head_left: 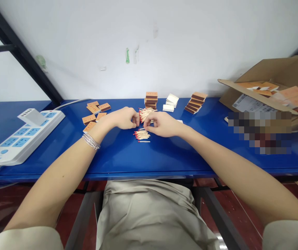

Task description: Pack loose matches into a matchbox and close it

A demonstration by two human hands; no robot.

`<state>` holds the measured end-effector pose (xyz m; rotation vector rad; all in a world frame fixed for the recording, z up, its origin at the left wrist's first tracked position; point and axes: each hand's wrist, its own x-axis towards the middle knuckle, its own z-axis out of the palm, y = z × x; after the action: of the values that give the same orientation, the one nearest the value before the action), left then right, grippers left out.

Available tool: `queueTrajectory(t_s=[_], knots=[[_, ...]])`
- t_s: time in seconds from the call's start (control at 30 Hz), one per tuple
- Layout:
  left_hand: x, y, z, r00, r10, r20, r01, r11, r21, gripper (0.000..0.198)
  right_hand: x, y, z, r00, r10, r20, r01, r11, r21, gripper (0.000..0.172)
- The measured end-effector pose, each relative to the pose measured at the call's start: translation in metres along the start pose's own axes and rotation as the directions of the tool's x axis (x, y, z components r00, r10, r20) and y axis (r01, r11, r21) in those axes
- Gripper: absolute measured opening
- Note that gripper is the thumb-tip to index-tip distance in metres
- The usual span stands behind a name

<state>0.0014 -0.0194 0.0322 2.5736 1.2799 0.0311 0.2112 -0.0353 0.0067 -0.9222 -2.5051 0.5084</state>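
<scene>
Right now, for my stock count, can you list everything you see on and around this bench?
Blue metal bench: one, blue, under everything listed here.
White power strip: one, white, left end of the bench.
Orange-and-brown rectangular matchboxes: several, in a loose group left, a stack at the back, and a fanned row right.
White rectangular boxes: several, white, back of the bench.
Loose red-tipped wooden matches: two piles, pale wood, between the hands.
Open brown cardboard box: one, brown, far right.
Silver bracelets: several, silver, left wrist.
Left hand: one, beside the matches.
Right hand: one, beside the matches.
</scene>
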Motion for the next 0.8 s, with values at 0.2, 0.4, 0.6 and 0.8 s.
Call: queueTrajectory(t_s=[0.2, 0.4, 0.6, 0.8], knots=[[0.001, 0.000, 0.000, 1.000, -0.018, 0.003, 0.018, 1.000, -0.015, 0.029, 0.003, 0.011, -0.001, 0.996, 0.064, -0.057, -0.065, 0.998, -0.024, 0.013], [0.001, 0.001, 0.000, 0.999, -0.030, 0.012, 0.030, 0.999, -0.026, 0.029, 0.006, 0.037, 0.000, 0.985, 0.150, -0.080, -0.164, 0.962, -0.218, 0.013], [0.001, 0.000, 0.000, 0.999, -0.034, 0.016, 0.035, 0.999, -0.035, 0.030, 0.006, 0.034, -0.001, 0.983, 0.171, -0.065, -0.181, 0.955, -0.236, 0.013], [0.001, 0.000, 0.000, 1.000, -0.025, 0.014, 0.025, 0.999, -0.025, 0.029, 0.002, 0.012, -0.001, 0.996, 0.059, -0.074, -0.064, 0.995, -0.075, 0.012]])
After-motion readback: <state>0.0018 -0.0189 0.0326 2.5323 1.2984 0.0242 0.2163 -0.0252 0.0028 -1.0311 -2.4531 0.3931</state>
